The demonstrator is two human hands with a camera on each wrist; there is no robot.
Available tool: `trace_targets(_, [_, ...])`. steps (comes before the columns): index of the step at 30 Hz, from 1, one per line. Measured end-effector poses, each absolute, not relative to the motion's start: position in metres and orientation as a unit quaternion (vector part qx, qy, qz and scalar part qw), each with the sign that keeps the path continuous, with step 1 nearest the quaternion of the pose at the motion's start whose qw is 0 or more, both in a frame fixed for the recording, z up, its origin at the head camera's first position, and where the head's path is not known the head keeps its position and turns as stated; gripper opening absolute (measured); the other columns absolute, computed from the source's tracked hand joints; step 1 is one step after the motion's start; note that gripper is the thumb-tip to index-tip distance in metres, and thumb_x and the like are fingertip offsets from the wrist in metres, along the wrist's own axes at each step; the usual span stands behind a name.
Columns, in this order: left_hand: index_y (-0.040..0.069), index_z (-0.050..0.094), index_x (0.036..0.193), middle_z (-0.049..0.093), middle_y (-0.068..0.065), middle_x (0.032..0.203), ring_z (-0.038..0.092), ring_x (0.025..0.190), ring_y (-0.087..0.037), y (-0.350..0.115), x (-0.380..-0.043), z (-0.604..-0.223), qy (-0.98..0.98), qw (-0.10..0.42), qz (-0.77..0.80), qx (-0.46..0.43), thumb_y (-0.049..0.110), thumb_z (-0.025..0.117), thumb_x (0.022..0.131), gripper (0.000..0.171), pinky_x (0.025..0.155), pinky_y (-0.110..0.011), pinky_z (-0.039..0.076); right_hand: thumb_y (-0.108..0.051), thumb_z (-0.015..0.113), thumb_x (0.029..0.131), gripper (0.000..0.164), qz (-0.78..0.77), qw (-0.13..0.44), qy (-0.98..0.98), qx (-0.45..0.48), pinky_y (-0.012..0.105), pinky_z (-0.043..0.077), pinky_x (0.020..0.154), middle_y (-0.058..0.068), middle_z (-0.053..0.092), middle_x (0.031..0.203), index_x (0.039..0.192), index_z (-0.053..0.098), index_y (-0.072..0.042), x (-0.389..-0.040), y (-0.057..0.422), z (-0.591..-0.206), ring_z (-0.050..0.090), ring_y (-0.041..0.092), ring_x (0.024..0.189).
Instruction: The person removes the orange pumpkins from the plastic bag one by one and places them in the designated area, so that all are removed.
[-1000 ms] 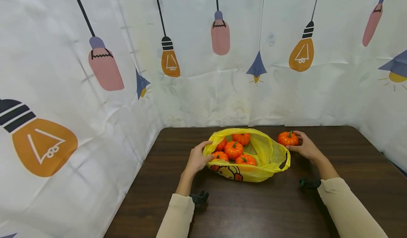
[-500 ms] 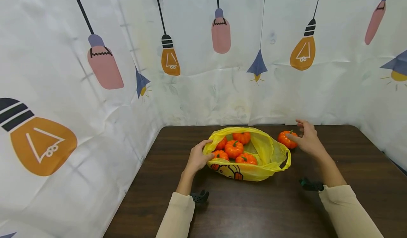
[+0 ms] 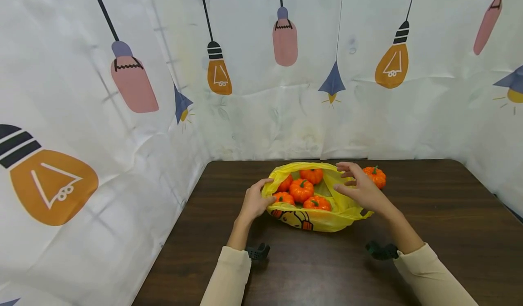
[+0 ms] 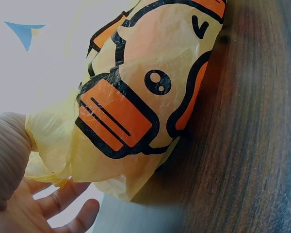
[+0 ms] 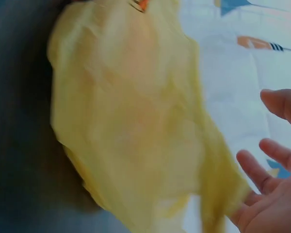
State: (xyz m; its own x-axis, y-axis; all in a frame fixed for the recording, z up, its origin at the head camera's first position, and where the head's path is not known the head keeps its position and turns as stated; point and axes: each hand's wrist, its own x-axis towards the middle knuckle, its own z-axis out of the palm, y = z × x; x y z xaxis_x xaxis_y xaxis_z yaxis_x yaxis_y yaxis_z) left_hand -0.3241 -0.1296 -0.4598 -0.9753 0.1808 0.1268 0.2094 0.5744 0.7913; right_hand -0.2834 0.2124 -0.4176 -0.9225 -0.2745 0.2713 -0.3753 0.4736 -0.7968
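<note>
Steadying the yellow bag (image 3: 327,223) at the head view's lower centre appears the step in hand, left hand (image 3: 254,203) pinching its rim, right hand (image 3: 362,190) spread at its right side; next presumably requires taking that edge.

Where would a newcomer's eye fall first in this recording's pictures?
Probably the bright yellow bag, toward the far edge of the dark table, with orange pumpkins inside and the left hand gripping its left rim. Next, the lone pumpkin outside, to the bag's right, and the lamp prints across the white backdrop.
</note>
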Motion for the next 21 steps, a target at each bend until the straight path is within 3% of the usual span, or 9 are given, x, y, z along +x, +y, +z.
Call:
trace_targets(10, [0.019, 0.060, 0.144, 0.056, -0.015, 0.150, 0.057, 0.110, -0.030, -0.129, -0.325, -0.459, -0.888, 0.009, -0.448, -0.105, 0.013, 0.076, 0.091, 0.056, 0.060, -0.029, 0.043, -0.030, 0.066, 0.101, 0.060, 0.475, -0.004, -0.855, 0.210, 0.062, 0.049, 0.101, 0.026, 0.044, 0.151, 0.152, 0.041, -0.009, -0.287, 0.193, -0.450, 0.051, 0.049, 0.130])
trace_targets(16, [0.020, 0.060, 0.144, 0.059, -0.014, 0.146, 0.058, 0.101, -0.027, -0.128, -0.325, -0.460, -0.889, 0.009, -0.446, -0.103, 0.014, 0.077, 0.090, 0.057, 0.059, -0.028, 0.042, -0.032, 0.066, 0.101, 0.066, 0.459, -0.045, -0.862, 0.208, 0.055, 0.052, 0.098, 0.026, 0.044, 0.153, 0.155, 0.038, -0.007, -0.286, 0.192, -0.461, 0.052, 0.047, 0.130])
trace_targets(21, [0.019, 0.060, 0.143, 0.061, -0.015, 0.144, 0.058, 0.096, -0.025, -0.129, -0.324, -0.459, -0.888, 0.011, -0.448, -0.105, 0.013, 0.077, 0.089, 0.057, 0.061, -0.029, 0.044, -0.032, 0.069, 0.099, 0.070, 0.459, -0.071, -0.859, 0.216, 0.057, 0.050, 0.102, 0.026, 0.043, 0.154, 0.155, 0.036, -0.006, -0.287, 0.190, -0.466, 0.052, 0.045, 0.130])
